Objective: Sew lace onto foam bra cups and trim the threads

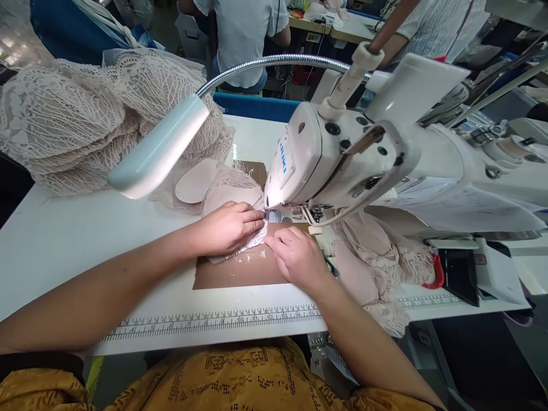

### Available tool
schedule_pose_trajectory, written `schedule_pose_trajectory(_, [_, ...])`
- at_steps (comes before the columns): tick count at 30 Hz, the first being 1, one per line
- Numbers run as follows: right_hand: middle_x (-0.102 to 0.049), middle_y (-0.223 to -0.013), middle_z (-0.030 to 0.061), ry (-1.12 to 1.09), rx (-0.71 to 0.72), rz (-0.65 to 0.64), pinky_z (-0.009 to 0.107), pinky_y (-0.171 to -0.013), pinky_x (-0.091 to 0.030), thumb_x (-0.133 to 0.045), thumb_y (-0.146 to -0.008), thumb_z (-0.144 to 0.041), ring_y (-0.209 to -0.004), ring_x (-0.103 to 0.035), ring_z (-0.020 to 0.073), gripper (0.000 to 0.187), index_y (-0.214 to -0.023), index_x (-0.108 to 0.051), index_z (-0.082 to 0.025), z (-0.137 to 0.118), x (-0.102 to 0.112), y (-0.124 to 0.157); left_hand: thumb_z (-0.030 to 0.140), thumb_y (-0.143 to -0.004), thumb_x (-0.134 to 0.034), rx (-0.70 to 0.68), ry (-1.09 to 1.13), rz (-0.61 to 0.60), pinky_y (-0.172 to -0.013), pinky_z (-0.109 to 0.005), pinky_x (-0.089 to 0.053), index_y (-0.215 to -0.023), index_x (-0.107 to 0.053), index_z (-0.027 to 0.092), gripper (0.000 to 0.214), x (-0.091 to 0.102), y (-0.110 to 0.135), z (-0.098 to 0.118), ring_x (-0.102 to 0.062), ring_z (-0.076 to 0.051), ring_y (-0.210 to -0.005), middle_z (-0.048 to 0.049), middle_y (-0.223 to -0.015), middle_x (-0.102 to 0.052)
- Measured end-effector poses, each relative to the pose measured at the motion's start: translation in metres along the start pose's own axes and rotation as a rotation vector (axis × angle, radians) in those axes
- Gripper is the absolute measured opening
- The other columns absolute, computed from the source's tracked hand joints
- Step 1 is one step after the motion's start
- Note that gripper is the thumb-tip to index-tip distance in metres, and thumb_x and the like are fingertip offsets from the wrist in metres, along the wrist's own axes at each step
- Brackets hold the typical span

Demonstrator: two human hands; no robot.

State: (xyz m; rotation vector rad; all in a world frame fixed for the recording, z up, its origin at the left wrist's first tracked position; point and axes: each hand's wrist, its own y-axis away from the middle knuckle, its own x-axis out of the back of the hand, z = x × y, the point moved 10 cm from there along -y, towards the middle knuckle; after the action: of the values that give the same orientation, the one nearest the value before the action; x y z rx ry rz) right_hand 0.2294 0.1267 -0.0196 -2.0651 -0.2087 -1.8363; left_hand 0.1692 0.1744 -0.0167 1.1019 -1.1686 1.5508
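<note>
A pale lace piece with smooth cup-shaped panels [229, 196] lies under the head of a white sewing machine [295, 154]. My left hand [231, 227] rests on it with fingers flat and close together, pressing the lace down just left of the needle area. At the lace's near right edge, my right hand [302, 257] is closed, thumb and forefinger pinching that edge. Beneath both hands is a brown taped sheet [240, 271] on the white table. The needle tip itself is hidden by the machine head.
Piled lace pieces [64, 120] stand at the left. A lamp [160, 145] on a bent metal neck hangs over the table. More lace fabric [363, 257] drapes off the near edge at right, by a red-handled tool [435, 273]. A printed ruler [214, 321] runs along the front. Co-workers [246, 40] sit beyond.
</note>
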Motion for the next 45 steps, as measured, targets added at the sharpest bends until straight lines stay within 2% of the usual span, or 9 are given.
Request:
schedule_pose_trajectory(8, [-0.065, -0.091, 0.006, 0.071, -0.127, -0.072, 0.032, -0.066, -0.033, -0.05, -0.083, -0.006, -0.075, -0.05, 0.02, 0.039, -0.115, -0.067, -0.021, 0.012, -0.008, -0.003, 0.027, -0.099, -0.04, -0.025, 0.037, -0.018, -0.096, -0.043, -0.042, -0.126, -0.061, 0.016, 0.035, 0.001, 0.003, -0.001, -0.052, -0.028, -0.117, -0.0125, -0.132, -0.06])
schedule_pose_trajectory(12, [-0.066, -0.092, 0.0076, 0.106, -0.146, -0.058, 0.035, -0.068, -0.035, -0.05, -0.083, -0.007, -0.078, -0.05, 0.0228, 0.042, -0.12, -0.065, -0.02, 0.014, -0.008, -0.005, 0.021, -0.097, -0.043, -0.021, 0.031, -0.019, -0.094, -0.043, -0.042, -0.128, -0.06, 0.017, 0.036, -0.001, 0.003, -0.003, -0.052, -0.029, -0.117, -0.0112, -0.132, -0.06])
schedule_pose_trajectory(18, [-0.067, -0.091, 0.0074, 0.122, -0.172, 0.016, 0.035, -0.064, -0.033, -0.05, -0.083, -0.007, -0.082, -0.05, 0.0248, 0.041, -0.119, -0.066, -0.021, 0.016, -0.004, -0.007, 0.018, -0.094, -0.046, 0.013, -0.002, -0.032, -0.092, -0.043, -0.043, -0.129, -0.059, 0.017, 0.037, -0.001, 0.001, -0.008, -0.053, -0.029, -0.114, -0.0099, -0.134, -0.059])
schedule_pose_trajectory(23, [-0.067, -0.087, 0.0054, 0.065, -0.197, 0.021, 0.033, -0.062, -0.032, -0.051, -0.083, -0.007, -0.081, -0.051, 0.0232, 0.04, -0.116, -0.067, -0.022, 0.019, -0.002, -0.006, 0.021, -0.094, -0.046, 0.041, -0.007, 0.013, -0.091, -0.044, -0.044, -0.127, -0.06, 0.018, 0.036, 0.003, -0.001, -0.013, -0.053, -0.03, -0.114, -0.0103, -0.132, -0.06])
schedule_pose_trajectory(33, [-0.067, -0.095, 0.0054, -0.021, -0.203, 0.027, 0.032, -0.069, -0.038, -0.049, -0.089, -0.014, -0.086, -0.054, 0.0225, 0.037, -0.121, -0.067, -0.022, 0.023, -0.003, -0.002, 0.027, -0.098, -0.039, 0.078, -0.032, 0.033, -0.091, -0.044, -0.045, -0.127, -0.059, 0.016, 0.036, 0.005, -0.001, -0.016, -0.052, -0.03, -0.116, -0.0118, -0.128, -0.062])
schedule_pose_trajectory(36, [-0.068, -0.097, 0.0053, -0.039, -0.211, 0.023, 0.032, -0.07, -0.039, -0.049, -0.089, -0.014, -0.087, -0.055, 0.0225, 0.038, -0.122, -0.066, -0.023, 0.024, -0.002, -0.002, 0.028, -0.098, -0.04, 0.107, -0.089, 0.006, -0.093, -0.047, -0.044, -0.129, -0.056, 0.016, 0.037, 0.006, 0.0, -0.017, -0.047, -0.033, -0.123, -0.013, -0.133, -0.058])
schedule_pose_trajectory(39, [-0.068, -0.099, 0.005, -0.064, -0.21, 0.033, 0.032, -0.07, -0.04, -0.049, -0.09, -0.014, -0.088, -0.057, 0.0221, 0.037, -0.122, -0.066, -0.023, 0.025, -0.001, -0.001, 0.033, -0.096, -0.043, 0.179, -0.136, -0.054, -0.087, -0.046, -0.047, -0.131, -0.055, 0.015, 0.04, 0.009, 0.002, -0.02, -0.048, -0.035, -0.121, -0.0148, -0.135, -0.055])
schedule_pose_trajectory(42, [-0.069, -0.101, 0.0053, -0.097, -0.218, 0.051, 0.032, -0.071, -0.041, -0.048, -0.091, -0.015, -0.089, -0.059, 0.0215, 0.035, -0.119, -0.067, -0.022, 0.027, 0.001, 0.0, 0.04, -0.095, -0.046, 0.259, -0.12, -0.13, -0.078, -0.043, -0.05, -0.127, -0.058, 0.013, 0.043, 0.014, 0.008, -0.021, -0.056, -0.034, -0.109, -0.0165, -0.129, -0.058])
schedule_pose_trajectory(45, [-0.069, -0.101, 0.0056, -0.112, -0.232, 0.053, 0.031, -0.069, -0.041, -0.048, -0.09, -0.014, -0.085, -0.06, 0.0208, 0.034, -0.117, -0.068, -0.021, 0.03, 0.001, 0.001, 0.041, -0.094, -0.046, 0.261, -0.04, -0.187, -0.076, -0.038, -0.051, -0.12, -0.062, 0.016, 0.039, 0.017, 0.014, -0.014, -0.061, -0.028, -0.094, -0.0138, -0.116, -0.065])
